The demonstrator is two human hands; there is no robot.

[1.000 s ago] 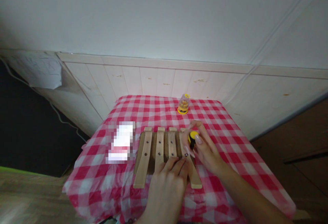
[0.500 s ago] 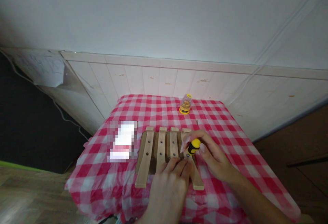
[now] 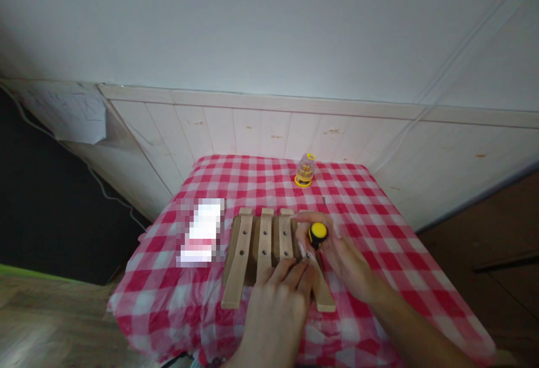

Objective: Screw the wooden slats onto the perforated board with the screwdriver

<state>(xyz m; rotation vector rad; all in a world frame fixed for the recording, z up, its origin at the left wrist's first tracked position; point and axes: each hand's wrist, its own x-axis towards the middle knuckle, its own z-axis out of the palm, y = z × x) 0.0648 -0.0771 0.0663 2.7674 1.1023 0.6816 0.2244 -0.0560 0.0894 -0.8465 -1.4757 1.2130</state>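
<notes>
A slatted wooden rack point(image 3: 261, 244) lies flat on a table with a red-and-white checked cloth point(image 3: 370, 233). My left hand point(image 3: 280, 300) presses flat on the rack's near end, fingers stretched out and together. My right hand point(image 3: 337, 253) is closed round a short yellow-and-black screwdriver point(image 3: 317, 233), held upright with its tip down on the rightmost slat beside my left fingertips. The tip itself is hidden by my fingers.
A small clear jar with a yellow base point(image 3: 305, 170) stands at the table's far edge by the white panelled wall. A blurred white-and-red packet point(image 3: 201, 232) lies left of the rack. A small dark bit point(image 3: 323, 201) rests on the cloth behind my right hand.
My right hand turned the screwdriver: its handle tipped sideways half a second ago and stands upright again. My left hand stayed pressed on the rack.
</notes>
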